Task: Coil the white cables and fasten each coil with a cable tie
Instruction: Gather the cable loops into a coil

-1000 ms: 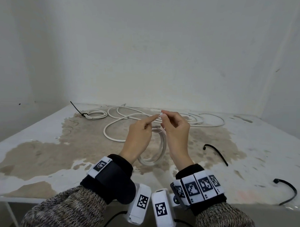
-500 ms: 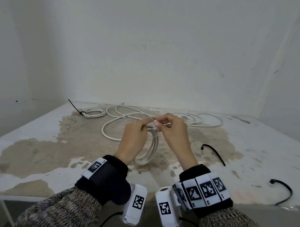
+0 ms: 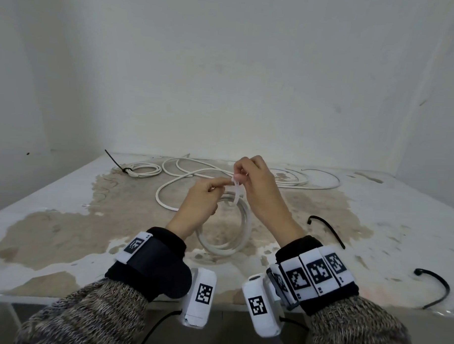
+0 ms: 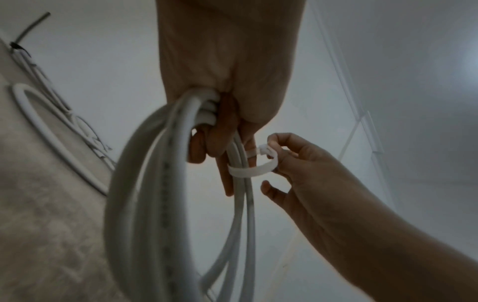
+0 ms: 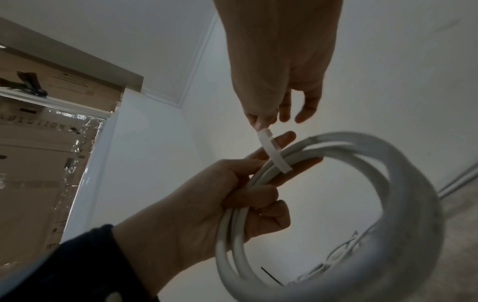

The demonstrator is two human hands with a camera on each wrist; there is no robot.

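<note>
Held coil above worktop centre; tied coil far left; loose cable behind; two cable ties right.

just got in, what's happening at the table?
A person is bundling cable. The left hand grips a coil of white cable held above the table; the right hand pinches a white cable tie looped loosely around the coil, not cinched. One tied coil lies far left, loose cable behind, and two black ties to the right.
</note>
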